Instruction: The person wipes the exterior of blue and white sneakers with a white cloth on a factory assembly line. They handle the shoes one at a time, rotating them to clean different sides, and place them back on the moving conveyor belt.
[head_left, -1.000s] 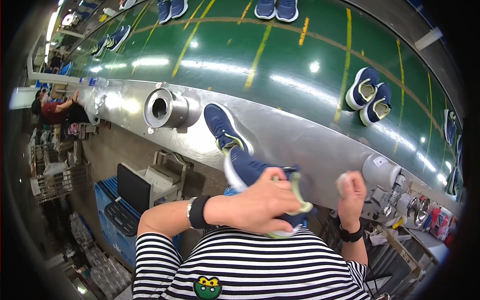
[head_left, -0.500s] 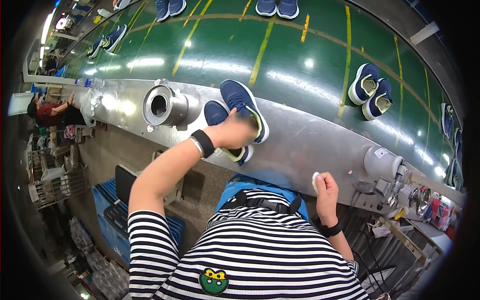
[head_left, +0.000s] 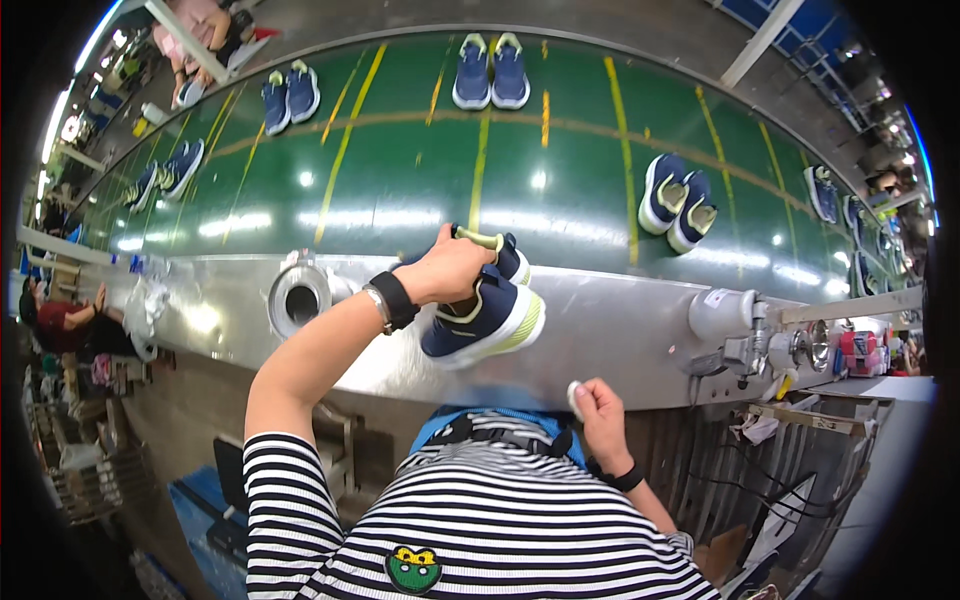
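Observation:
My left hand (head_left: pixel 452 268) is closed on a pair of navy sneakers, lifted above the steel ledge (head_left: pixel 610 310). The nearer sneaker (head_left: pixel 470 335) shows its white sole and lime-striped heel; the farther sneaker (head_left: pixel 513 262) is partly hidden behind it and my fingers. Low over the front edge of the ledge, my right hand (head_left: pixel 604 425) pinches a small white pad (head_left: pixel 574 400) between thumb and fingers. What the pad is made of cannot be made out.
A round metal canister (head_left: pixel 298 298) with an open top stands on the ledge, left of my left forearm. Beyond runs a green belt (head_left: pixel 390 185) with yellow lines, carrying more navy sneakers (head_left: pixel 675 203). A grey machine (head_left: pixel 725 318) sits at right. Other people work at far left.
My left hand has raised the sneakers off the ledge and turned them so their heels face right. The view has shifted; my right hand still holds the white pad.

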